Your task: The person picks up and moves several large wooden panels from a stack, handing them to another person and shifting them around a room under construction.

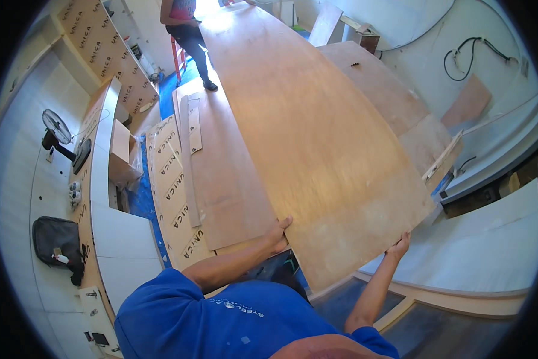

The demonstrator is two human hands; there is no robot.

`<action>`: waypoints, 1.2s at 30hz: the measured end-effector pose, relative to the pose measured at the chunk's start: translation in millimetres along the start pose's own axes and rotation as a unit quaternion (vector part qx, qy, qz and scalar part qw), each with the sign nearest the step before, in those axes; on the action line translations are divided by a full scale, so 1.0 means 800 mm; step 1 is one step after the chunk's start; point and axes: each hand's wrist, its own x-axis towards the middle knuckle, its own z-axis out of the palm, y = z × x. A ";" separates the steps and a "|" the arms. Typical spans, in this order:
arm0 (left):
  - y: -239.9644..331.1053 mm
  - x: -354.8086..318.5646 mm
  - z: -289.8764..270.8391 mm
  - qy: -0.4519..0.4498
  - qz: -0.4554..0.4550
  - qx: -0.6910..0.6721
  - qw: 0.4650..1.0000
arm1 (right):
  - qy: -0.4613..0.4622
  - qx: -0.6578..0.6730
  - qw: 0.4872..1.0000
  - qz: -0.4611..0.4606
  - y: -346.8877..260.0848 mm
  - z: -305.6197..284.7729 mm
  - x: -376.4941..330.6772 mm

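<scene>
A long plywood sheet (pixel 323 143) stretches away from me toward the far end of the room. My left hand (pixel 278 233) grips its left edge near the close end, with the thumb on top. At the near right edge my right hand (pixel 399 244) is closed around the sheet, its fingers partly hidden underneath. Another person (pixel 188 30) stands by the far end, one hand near the sheet's left edge. Below and to the left, a second plywood panel (pixel 227 179) lies flat with a narrow strip (pixel 188 161) on it.
Another plywood panel (pixel 394 90) lies to the right, near a wooden rail (pixel 442 158). On the left are a fan (pixel 62 134), a black bag (pixel 56 242) and white cabinets (pixel 125 233). Printed board (pixel 167 179) and blue sheeting (pixel 140 191) cover the floor. A wooden frame (pixel 400 311) stands close on my right.
</scene>
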 end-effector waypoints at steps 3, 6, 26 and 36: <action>0.011 0.004 -0.010 0.018 0.006 0.014 1.000 | 0.002 0.001 1.000 0.000 0.011 -0.002 -0.002; 0.018 0.011 -0.014 0.025 0.023 0.037 0.999 | 0.017 0.032 0.999 0.012 0.013 0.007 -0.007; 0.017 0.038 -0.023 0.005 -0.035 0.067 0.997 | 0.168 -0.050 0.985 0.006 0.054 -0.068 0.027; 0.043 0.028 -0.031 -0.085 0.015 0.068 0.994 | 0.082 -0.011 0.997 -0.003 0.011 -0.017 -0.043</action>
